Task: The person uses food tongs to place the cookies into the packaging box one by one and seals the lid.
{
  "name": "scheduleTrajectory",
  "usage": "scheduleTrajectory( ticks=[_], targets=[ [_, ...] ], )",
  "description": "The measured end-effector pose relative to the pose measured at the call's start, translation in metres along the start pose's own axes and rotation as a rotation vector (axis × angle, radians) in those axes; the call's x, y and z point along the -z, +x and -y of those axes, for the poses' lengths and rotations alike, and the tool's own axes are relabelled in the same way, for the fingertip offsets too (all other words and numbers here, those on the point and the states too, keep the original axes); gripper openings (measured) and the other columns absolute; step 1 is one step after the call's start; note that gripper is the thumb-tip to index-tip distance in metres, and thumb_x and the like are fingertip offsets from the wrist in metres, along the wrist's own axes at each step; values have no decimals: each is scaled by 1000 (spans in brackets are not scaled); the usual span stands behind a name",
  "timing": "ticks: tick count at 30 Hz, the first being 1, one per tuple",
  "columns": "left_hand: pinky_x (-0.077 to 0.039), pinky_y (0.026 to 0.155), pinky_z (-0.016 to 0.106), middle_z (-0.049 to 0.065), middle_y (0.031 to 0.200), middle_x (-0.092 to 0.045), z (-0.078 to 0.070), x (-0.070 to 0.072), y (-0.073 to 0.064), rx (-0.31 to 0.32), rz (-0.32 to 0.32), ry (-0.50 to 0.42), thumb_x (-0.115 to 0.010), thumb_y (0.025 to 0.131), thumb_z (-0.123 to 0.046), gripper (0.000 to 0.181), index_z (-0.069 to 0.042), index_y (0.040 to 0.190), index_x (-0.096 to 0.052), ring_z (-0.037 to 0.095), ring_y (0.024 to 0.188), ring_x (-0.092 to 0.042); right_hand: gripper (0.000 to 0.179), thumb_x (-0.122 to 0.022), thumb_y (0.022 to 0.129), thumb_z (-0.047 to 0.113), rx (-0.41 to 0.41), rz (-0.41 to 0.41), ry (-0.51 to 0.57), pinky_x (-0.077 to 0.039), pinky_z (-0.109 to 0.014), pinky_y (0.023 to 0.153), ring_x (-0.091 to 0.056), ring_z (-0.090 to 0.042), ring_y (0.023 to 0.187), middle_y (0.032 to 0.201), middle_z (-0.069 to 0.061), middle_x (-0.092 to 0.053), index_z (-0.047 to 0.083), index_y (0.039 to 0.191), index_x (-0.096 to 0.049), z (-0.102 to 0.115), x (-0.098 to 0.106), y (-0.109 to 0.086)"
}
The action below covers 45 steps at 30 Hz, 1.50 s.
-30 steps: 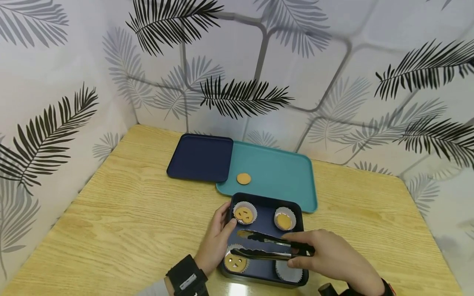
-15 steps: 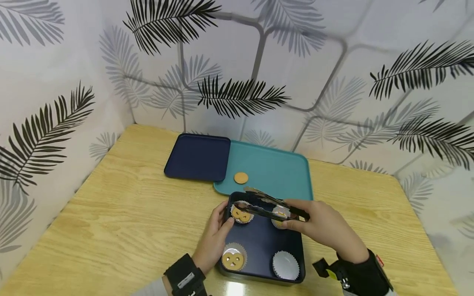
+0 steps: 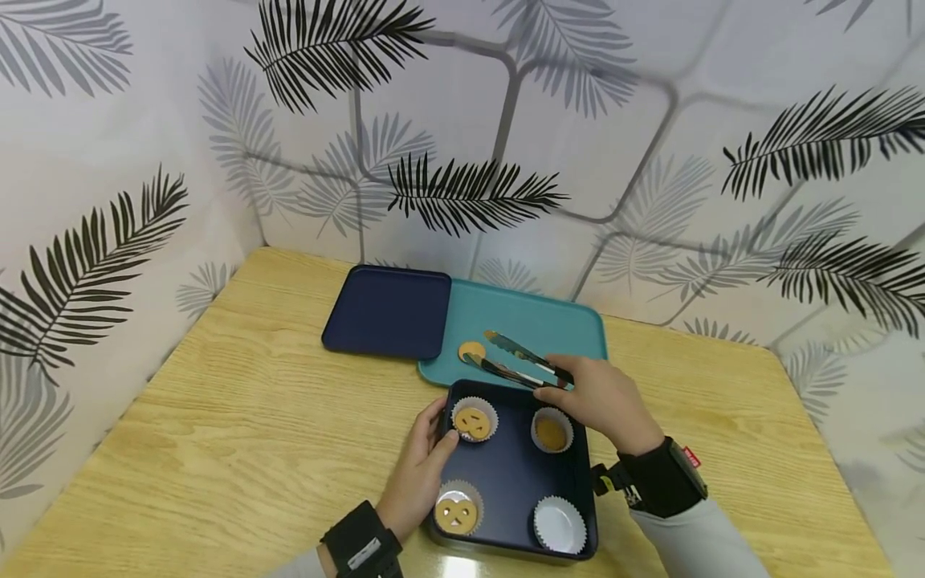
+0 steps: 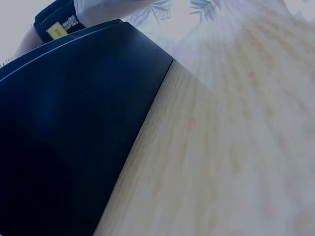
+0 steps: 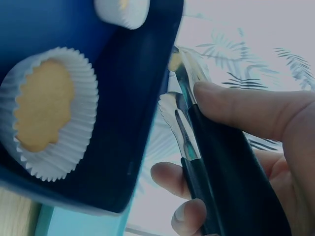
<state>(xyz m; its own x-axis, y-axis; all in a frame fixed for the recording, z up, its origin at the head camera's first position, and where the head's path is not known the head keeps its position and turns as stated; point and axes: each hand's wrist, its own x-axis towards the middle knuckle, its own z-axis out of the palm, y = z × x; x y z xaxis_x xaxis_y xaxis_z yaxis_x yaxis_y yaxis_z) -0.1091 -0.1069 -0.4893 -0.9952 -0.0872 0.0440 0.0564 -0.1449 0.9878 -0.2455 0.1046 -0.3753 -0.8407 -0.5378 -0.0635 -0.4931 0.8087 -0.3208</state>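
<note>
"Black-handled metal tongs (image 5: 224, 167), one pair, clasped in your right hand (image 3: 596, 401): pointing where?"

"Lengthwise away and left, tips apart over the flat teal tray (image 3: 549, 321), near one round tan biscuit (image 3: 473, 348)."

"And your left hand (image 3: 415, 474) grips the deep navy box (image 3: 516, 461): four white fluted paper cups (image 3: 560, 526), three holding biscuits (image 3: 552, 434)."

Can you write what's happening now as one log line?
left hand: grips navy box | right hand: holds tongs | tong tips: apart, near cookie above teal tray | paper cups: three with cookies, one empty

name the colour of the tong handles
Black: the tong handles show best in the right wrist view.
</note>
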Motion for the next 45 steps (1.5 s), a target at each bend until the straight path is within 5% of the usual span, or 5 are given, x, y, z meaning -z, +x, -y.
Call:
scheduleTrajectory(
  ticks=[11,18,29,36,45],
  targets=[
    [-20,122,49,25,163,-23,0,0,-2,6,2,-17,-44,109,-12,56,1,158,-21,36,151,-21,49,-76,91,33,-23,55,-70,-34,-29,49,-49,-15,60,68,1,-54,8,132,-66,4,-8,16],
    [-22,122,48,22,163,-24,2,0,1,12,-6,-8,-44,109,-13,55,-3,158,-22,33,151,-23,55,-76,90,35,-51,85,-115,-52,-37,55,-63,-18,74,94,-6,-72,7,136,-64,8,-4,20],
    [-21,123,49,21,164,-23,5,1,1,12,6,-13,-44,110,-13,55,-2,158,-21,34,151,-21,51,-75,92,32,-37,100,-88,-57,-42,64,-70,-31,91,119,-17,-71,6,134,-66,12,-8,25],
    [-21,123,49,21,163,-24,6,1,2,6,7,-19,-44,109,-13,55,-3,158,-21,33,151,-22,48,-74,93,31,-35,81,-65,-59,-45,69,-70,-33,96,120,-17,-71,6,133,-67,12,-10,22],
    [-21,122,49,22,163,-24,5,1,1,-1,9,-16,-43,110,-13,55,-1,158,-21,34,151,-22,45,-74,93,32,-29,46,-79,-50,-34,54,-68,-23,81,111,-12,-73,9,130,-69,12,-11,17]
  ],
)
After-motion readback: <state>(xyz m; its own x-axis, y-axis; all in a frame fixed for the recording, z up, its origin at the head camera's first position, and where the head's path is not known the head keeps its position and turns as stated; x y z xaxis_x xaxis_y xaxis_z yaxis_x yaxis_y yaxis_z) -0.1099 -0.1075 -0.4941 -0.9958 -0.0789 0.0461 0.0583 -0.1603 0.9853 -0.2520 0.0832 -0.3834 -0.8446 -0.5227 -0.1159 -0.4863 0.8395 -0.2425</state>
